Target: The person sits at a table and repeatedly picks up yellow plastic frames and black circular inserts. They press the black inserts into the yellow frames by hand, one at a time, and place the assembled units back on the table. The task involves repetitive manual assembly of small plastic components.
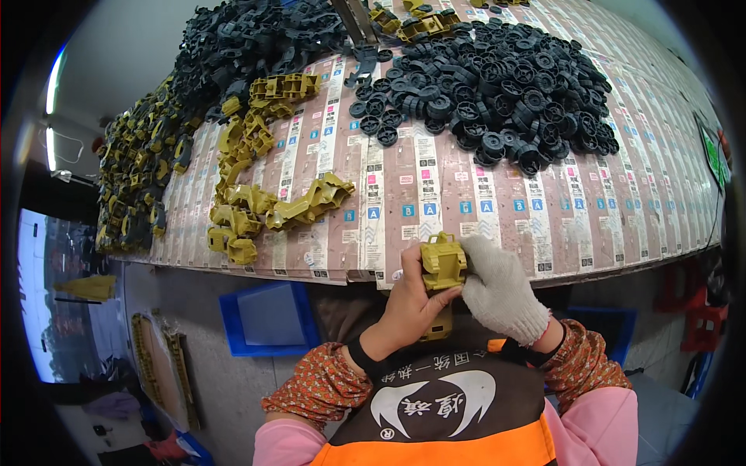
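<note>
A yellow plastic toy vehicle body [444,262] is held at the table's near edge, upright in front of my apron. My bare left hand [410,305] grips it from the left, thumb across its lower edge and fingers along its side. My right hand [503,289], in a white knit glove, is closed against the body's right side. Its fingertips are hidden, so I cannot tell whether a small piece sits in them. Another yellow piece [439,325] shows just below the left hand, partly covered.
Dark toy wheels [513,93] form a big heap at the back right. Yellow bodies [249,206] lie in a loose line to the left. Black parts [249,46] are piled behind, and yellow-and-black pieces [140,167] at far left. A blue bin [270,318] stands below the table edge.
</note>
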Motion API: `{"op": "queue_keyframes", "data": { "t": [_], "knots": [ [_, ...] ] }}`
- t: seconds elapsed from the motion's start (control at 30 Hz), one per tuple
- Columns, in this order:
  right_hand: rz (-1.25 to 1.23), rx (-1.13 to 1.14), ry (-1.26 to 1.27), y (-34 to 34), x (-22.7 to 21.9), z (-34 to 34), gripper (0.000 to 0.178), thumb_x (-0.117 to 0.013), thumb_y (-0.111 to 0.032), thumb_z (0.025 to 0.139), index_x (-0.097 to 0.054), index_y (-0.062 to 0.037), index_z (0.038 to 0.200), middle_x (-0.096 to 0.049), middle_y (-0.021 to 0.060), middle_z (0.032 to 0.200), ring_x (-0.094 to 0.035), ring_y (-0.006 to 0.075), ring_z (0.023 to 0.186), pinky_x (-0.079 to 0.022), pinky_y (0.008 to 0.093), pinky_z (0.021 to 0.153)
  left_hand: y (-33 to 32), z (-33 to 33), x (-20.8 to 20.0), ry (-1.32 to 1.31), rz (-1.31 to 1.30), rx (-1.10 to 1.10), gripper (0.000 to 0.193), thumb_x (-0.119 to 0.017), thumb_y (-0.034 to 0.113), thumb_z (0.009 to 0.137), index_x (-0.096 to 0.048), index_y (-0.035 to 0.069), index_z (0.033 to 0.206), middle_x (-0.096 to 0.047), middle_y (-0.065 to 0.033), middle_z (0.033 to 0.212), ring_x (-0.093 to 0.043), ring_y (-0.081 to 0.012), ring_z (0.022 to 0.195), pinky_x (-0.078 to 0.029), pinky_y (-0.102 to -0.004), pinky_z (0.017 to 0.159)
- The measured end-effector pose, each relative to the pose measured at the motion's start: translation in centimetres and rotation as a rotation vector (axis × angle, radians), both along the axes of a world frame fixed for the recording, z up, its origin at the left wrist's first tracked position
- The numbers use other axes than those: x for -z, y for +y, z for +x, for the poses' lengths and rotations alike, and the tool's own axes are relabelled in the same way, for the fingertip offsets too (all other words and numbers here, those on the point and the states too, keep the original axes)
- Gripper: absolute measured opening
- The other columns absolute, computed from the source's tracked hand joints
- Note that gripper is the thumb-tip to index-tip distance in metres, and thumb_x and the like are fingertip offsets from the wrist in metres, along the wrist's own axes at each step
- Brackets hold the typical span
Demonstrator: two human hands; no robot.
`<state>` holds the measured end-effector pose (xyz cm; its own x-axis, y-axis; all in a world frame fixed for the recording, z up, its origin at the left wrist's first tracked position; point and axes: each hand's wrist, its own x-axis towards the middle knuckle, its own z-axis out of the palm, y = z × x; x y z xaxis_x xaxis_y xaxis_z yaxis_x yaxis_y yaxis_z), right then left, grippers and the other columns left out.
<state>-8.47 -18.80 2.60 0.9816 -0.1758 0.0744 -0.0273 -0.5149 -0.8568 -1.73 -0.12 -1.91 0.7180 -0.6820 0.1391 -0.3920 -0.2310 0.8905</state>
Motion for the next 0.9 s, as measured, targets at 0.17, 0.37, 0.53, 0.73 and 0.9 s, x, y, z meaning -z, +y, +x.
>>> {"op": "queue_keyframes", "data": {
  "t": [0.17,0.37,0.53,0.73,0.9],
  "knots": [
    [-0.030,-0.065,0.238,-1.6,-1.4,0.4,0.030,-0.062,-0.008,0.084,-0.061,0.0012,0.113,-0.068,0.0310,0.089,-0.068,0.0516,0.094,-0.054,0.0578,0.082,0.2,0.6,0.3,0.029,0.065,0.136,0.076,-0.081,0.028,0.098,-0.028,0.005,0.148,-0.063,-0.0234,0.130,-0.069,-0.0417,0.118,-0.055,-0.0462,0.098],
    [-0.151,-0.036,0.228,-6.3,-2.9,3.6,0.025,-0.066,-0.012,0.089,-0.063,-0.0040,0.113,-0.069,0.0257,0.092,-0.071,0.0443,0.088,-0.056,0.0521,0.079,-1.2,1.5,-0.7,0.466,-0.202,0.033,0.067,-0.080,0.019,0.099,-0.037,0.008,0.149,-0.066,-0.0099,0.129,-0.068,-0.0224,0.116,-0.056,-0.0379,0.100],
    [-0.926,0.323,-0.186,-13.0,-2.2,7.1,0.013,-0.072,-0.009,0.090,-0.068,-0.0068,0.102,-0.066,0.0172,0.096,-0.070,0.0356,0.091,-0.058,0.0472,0.077,-1.1,3.0,-3.5,0.897,-0.497,-0.142,0.051,-0.073,0.023,0.105,-0.045,0.014,0.147,-0.064,-0.0009,0.124,-0.066,-0.0106,0.110,-0.060,-0.0310,0.092],
    [-0.809,0.262,-0.203,-13.1,-1.3,6.8,0.016,-0.073,-0.007,0.089,-0.066,-0.0048,0.104,-0.067,0.0151,0.098,-0.069,0.0327,0.094,-0.057,0.0449,0.076,-0.2,3.6,-3.6,1.046,-0.674,-0.210,0.045,-0.071,0.030,0.107,-0.048,0.014,0.142,-0.066,-0.0019,0.115,-0.071,-0.0134,0.095,-0.064,-0.0321,0.079],
    [0.052,0.109,-0.010,-6.4,-2.4,3.0,0.014,-0.070,-0.003,0.093,-0.064,-0.0020,0.106,-0.072,0.0134,0.091,-0.071,0.0206,0.083,-0.057,0.0363,0.076,-0.4,3.7,-3.6,0.915,-0.699,-0.321,0.037,-0.071,0.038,0.106,-0.060,0.011,0.129,-0.070,-0.0016,0.104,-0.073,-0.0141,0.090,-0.063,-0.0320,0.076]
  ]
}}
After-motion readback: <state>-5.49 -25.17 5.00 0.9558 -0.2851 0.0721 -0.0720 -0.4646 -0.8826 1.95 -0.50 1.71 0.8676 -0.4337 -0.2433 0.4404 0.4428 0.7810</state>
